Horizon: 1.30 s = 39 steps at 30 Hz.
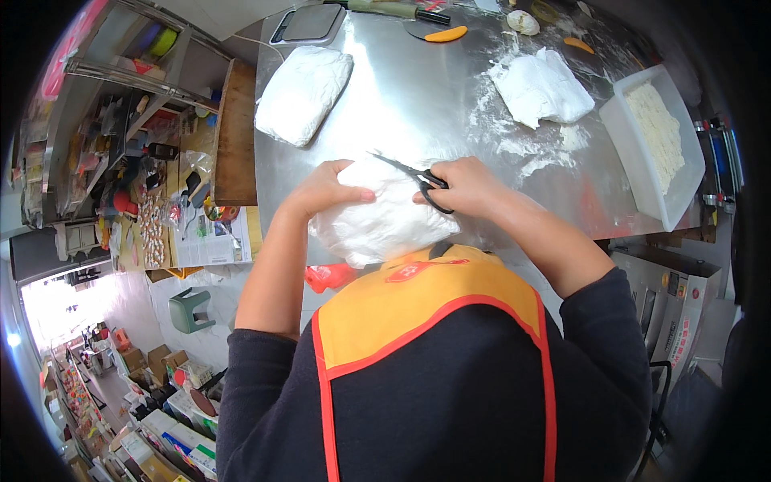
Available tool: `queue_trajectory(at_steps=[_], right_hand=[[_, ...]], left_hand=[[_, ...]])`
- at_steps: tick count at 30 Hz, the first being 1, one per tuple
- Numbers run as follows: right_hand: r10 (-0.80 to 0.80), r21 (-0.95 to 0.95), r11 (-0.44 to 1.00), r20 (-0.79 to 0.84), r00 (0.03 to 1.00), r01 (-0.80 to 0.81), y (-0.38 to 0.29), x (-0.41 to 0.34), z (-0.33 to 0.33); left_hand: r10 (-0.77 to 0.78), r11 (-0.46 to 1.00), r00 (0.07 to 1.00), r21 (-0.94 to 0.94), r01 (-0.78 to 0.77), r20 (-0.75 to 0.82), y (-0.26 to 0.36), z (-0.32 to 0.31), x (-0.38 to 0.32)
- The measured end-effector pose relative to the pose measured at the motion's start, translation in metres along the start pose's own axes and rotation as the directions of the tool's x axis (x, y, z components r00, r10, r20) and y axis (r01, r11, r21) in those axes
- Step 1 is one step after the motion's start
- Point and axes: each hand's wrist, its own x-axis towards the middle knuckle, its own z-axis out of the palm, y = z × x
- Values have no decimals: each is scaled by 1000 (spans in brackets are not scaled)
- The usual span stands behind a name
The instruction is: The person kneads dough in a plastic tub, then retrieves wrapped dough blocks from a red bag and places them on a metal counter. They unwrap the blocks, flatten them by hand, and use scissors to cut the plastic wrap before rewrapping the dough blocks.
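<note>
My left hand (pixel 325 190) grips the left side of a white plastic-looking bag (pixel 391 226), thumb on top. The bag is plump and rests at the table's near edge, against my yellow apron (pixel 482 289). In my right hand (pixel 476 187) is a pair of black-handled scissors (pixel 415 173), fingers through the loops. Their blades point to the upper left across the bag's far part and look nearly closed. My right thumb is at the bag's right side; whether it pinches the bag cannot be seen. Another full white bag (pixel 306 95) lies farther off on the left.
On the steel table (pixel 415 90) are a kitchen scale (pixel 310 24), a rolling pin (pixel 385 9), an orange-handled tool (pixel 446 34) and a crumpled white bag (pixel 545 87) amid spilled flour. A white bin (pixel 620 138) of flour-like powder stands right. A wooden board (pixel 235 138) borders the left edge.
</note>
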Motion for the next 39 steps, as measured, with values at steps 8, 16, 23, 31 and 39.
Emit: queue_trajectory(at_steps=[8, 16, 23, 31, 39], right_hand=[[4, 55, 998, -27, 1000, -3, 20, 35, 0], [69, 300, 953, -53, 996, -50, 59, 99, 13], [205, 572, 794, 68, 976, -207, 83, 97, 14], [158, 726, 640, 197, 967, -253, 81, 99, 60], [196, 760, 612, 122, 973, -219, 64, 119, 73]], left_hand=[[20, 1000, 997, 14, -21, 77, -7, -3, 32], [-163, 982, 987, 95, 161, 10, -68, -22, 89], [-197, 921, 978, 328, 208, -66, -49, -42, 93], [409, 789, 760, 614, -16, -505, -36, 51, 61], [362, 712, 778, 691, 124, -513, -61, 86, 42]])
